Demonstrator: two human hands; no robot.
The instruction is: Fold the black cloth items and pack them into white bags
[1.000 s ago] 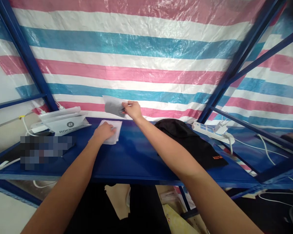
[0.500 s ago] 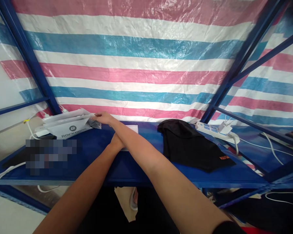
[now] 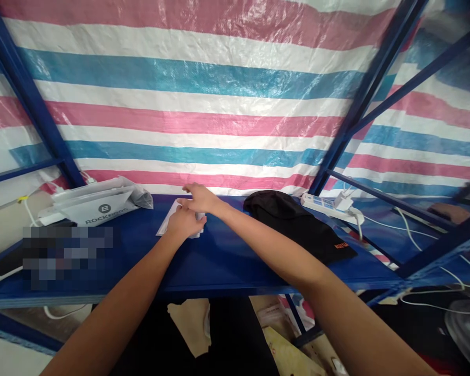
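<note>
White folded paper or a thin white packet (image 3: 165, 225) lies on the blue desk (image 3: 227, 261), and my hands hide much of it. My left hand (image 3: 183, 221) rests over its middle, fingers forward and thumb out to the right. Just beyond, my right hand (image 3: 202, 199) hovers at the paper's far edge with its fingers curved and apart, its fingertips close to those of my left hand. Nothing shows in either hand's grasp. Left of them is a grey-white plastic bag (image 3: 115, 204) lettered ROCKBROS.
A black cloth item (image 3: 297, 224) with orange lettering lies right of my forearm. Behind it is a white power strip (image 3: 329, 207) with plugs and cables. Blue metal posts (image 3: 347, 112) frame the desk, and a striped sheet (image 3: 203, 125) hangs behind. Another person's hand (image 3: 450, 213) shows at far right.
My right hand has left the plastic bag and moved right to the white paper. My forearms no longer cross, so my left hand now shows. The view has turned slightly right.
</note>
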